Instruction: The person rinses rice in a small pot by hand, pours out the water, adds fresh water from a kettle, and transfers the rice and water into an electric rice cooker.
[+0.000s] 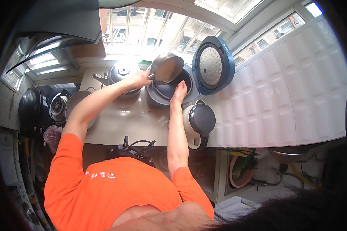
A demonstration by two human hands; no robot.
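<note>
My left hand (141, 79) is closed round the short handle of a metal saucepan (168, 69). The pan is tipped up over the left part of a rice cooker (157, 99), and what is inside it cannot be made out. Blue on its outside, the cooker's lid (210, 66) stands raised to the right. My right hand (179, 92) reaches over the cooker's near rim with fingers stretched out, at the dark inner pot (169, 89). Nothing shows in that hand. Whether its fingertips touch the pot wall, I cannot tell.
Close to my right forearm stands a cream kettle (201, 119) with a dark lid. A lidded metal pot (123, 70) is left of the cooker. Further left are a pan (76, 101), a stove burner (59, 107) and a black wok (30, 106). Black cables (142, 149) hang at the counter's front.
</note>
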